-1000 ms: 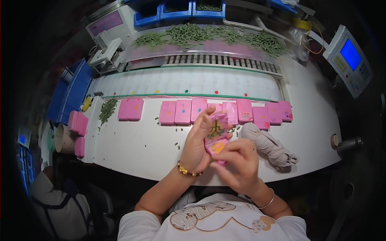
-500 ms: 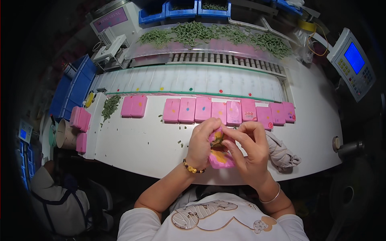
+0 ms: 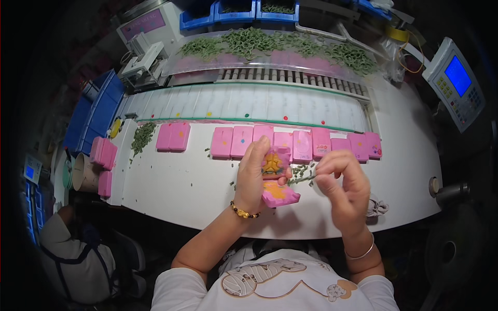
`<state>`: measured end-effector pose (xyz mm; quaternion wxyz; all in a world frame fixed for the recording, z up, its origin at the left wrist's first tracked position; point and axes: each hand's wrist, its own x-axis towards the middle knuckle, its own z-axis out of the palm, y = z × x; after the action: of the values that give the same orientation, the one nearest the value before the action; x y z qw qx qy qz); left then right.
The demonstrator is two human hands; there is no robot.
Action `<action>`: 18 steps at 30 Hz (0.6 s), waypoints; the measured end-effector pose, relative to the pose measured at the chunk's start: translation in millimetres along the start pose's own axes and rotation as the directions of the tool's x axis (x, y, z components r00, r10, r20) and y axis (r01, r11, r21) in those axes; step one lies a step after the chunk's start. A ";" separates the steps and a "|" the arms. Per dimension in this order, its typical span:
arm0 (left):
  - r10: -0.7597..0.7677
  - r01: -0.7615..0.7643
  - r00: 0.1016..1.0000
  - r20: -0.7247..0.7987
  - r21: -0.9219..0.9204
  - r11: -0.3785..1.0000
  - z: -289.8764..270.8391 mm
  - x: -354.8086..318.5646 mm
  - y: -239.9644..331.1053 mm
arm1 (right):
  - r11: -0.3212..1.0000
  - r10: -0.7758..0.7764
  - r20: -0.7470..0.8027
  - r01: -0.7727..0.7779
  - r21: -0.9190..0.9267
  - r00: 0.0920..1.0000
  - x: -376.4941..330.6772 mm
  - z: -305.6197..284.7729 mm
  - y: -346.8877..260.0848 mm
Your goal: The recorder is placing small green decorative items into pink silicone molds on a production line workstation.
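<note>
My left hand [image 3: 250, 179] is wrapped round a pink rubber mould [image 3: 280, 195] that is spread open, with a yellow-orange cavity inside. Its upper flap bends back against my fingers and a fingertip shows at the fold. To its right, my right hand [image 3: 345, 186] pinches the end of a thin green wax piece [image 3: 301, 180], which reaches toward the mould's fold. Whether its far tip still touches the mould I cannot tell. Small green bits [image 3: 302, 170] lie on the table just behind that piece.
Closed pink moulds [image 3: 222, 142] stand in a row behind my hands, two more [image 3: 173, 137] at left. Green scraps [image 3: 142, 139] are heaped near the left edge. Green rings [image 3: 249, 42] fill a clear tray beyond the rollers. A grey cloth [image 3: 377, 208] lies right; a keypad screen [image 3: 456, 78] stands farther right.
My right hand has drawn away from the mould to the right, with the green wax piece now showing in its pinch. The mould in my left hand is bent wider and tilted.
</note>
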<state>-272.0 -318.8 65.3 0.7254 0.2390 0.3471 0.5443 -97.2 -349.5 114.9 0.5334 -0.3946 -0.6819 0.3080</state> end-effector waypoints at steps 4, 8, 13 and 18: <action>-0.042 0.042 0.993 0.115 -0.002 0.999 -5.3 -7.8 0.2 | 0.906 0.313 -0.079 -0.273 0.323 0.946 9.5 -1.4 9.6; 0.147 -0.230 0.954 0.262 0.320 0.919 12.3 -17.3 -6.3 | 0.829 0.441 -0.014 -0.401 0.391 0.898 3.8 0.9 26.2; 0.284 -0.369 0.920 0.271 0.351 0.860 8.6 -17.4 -10.1 | 0.877 0.395 0.049 -0.392 0.276 0.917 -0.3 6.0 23.4; 0.334 -0.408 0.913 0.235 0.467 0.785 4.8 -16.4 -6.8 | 0.875 -0.242 0.049 0.239 -0.422 0.969 5.6 2.5 22.6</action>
<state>-266.8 -336.3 67.4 0.5377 0.5220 0.3720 0.5477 -95.5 -333.4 97.9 0.4706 -0.4140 -0.7748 0.0827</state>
